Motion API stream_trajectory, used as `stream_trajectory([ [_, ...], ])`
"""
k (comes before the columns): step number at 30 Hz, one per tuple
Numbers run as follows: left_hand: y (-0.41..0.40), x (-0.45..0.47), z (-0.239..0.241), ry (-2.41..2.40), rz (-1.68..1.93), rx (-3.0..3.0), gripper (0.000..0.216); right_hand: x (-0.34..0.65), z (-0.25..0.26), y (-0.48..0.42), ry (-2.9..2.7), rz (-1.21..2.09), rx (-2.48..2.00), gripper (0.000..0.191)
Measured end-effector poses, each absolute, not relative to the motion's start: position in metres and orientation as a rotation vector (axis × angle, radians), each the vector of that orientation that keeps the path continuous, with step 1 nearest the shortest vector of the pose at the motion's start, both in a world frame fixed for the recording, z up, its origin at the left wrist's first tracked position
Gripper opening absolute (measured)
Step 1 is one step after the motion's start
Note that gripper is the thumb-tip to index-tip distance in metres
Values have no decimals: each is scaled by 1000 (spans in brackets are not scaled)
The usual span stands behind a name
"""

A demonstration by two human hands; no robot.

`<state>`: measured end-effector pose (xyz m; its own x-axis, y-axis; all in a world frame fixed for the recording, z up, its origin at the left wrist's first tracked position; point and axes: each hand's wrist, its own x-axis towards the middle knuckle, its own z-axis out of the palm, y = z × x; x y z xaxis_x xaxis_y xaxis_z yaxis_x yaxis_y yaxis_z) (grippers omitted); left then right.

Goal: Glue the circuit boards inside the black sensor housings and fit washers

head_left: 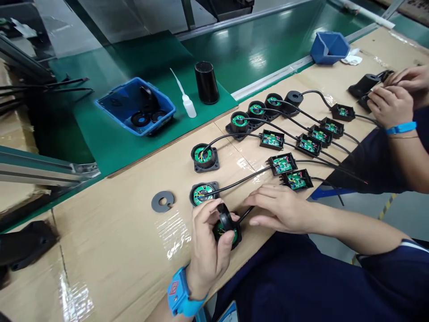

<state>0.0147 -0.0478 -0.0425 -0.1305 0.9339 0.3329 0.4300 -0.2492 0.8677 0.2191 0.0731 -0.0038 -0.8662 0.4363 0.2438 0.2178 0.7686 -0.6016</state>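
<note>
My left hand (209, 243) pinches a black ring-shaped part (225, 218) between thumb and fingers. The ring is tilted on its edge over a black housing with a green circuit board (219, 230) near the bench's front edge. From that housing a black cable (246, 214) runs under my right hand (283, 208), whose fingers are stretched out and apart from the thumb. Just behind my left hand lies another round housing (203, 193), its board and wires showing. To the left is a flat grey foam ring (163, 201) with a slit.
Several cabled housings (239, 123) and small black boxes with boards (297, 179) stand in a diagonal row. Behind are a blue bin of black parts (136, 107), a white squeeze bottle (189, 106) and a black cup (207, 82). A co-worker's hands (395, 100) are at right.
</note>
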Motion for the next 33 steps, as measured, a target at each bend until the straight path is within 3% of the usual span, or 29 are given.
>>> stream_trajectory([
  [15, -61, 46, -36, 1834, 1679, 1292, 44, 216, -27, 75, -2355, 805, -273, 15],
  [22, -92, 0, 17, 2009, 1056, 1795, 65, 213, -27, 80, -2374, 809, -236, 21],
  [27, -75, -2, 28, 1836, 730, 2268, 42, 214, -26, 82, -2398, 851, -257, 21],
  [33, -65, -1, 26, 1844, 515, 2373, 42, 214, -26, 84, -2432, 873, -263, 20],
])
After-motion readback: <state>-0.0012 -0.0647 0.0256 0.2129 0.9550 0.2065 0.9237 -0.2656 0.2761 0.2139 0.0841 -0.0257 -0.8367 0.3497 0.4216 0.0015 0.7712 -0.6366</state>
